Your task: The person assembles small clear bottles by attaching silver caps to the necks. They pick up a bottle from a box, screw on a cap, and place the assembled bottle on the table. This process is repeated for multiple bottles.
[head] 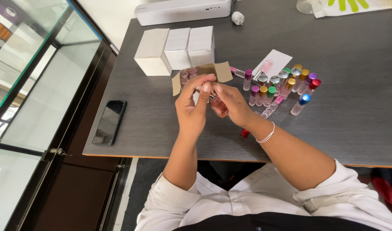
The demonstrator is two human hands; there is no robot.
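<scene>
My left hand (193, 105) and my right hand (230, 102) meet over the dark table (354, 124), both pinching one small clear roller bottle (211, 96) between their fingertips; most of it is hidden by the fingers. Just behind them stands an open cardboard box (219, 70) with several pink-capped bottles inside. To the right of my right hand is a cluster of small bottles with coloured caps (285, 85); some are upright and some lie flat. A red-capped one (245, 133) lies under my right wrist.
Three closed white boxes (176, 47) stand behind the open box. A black phone (110, 122) lies near the table's left edge. A white device (183, 10) lies at the back. A glass cabinet (29, 85) stands to the left.
</scene>
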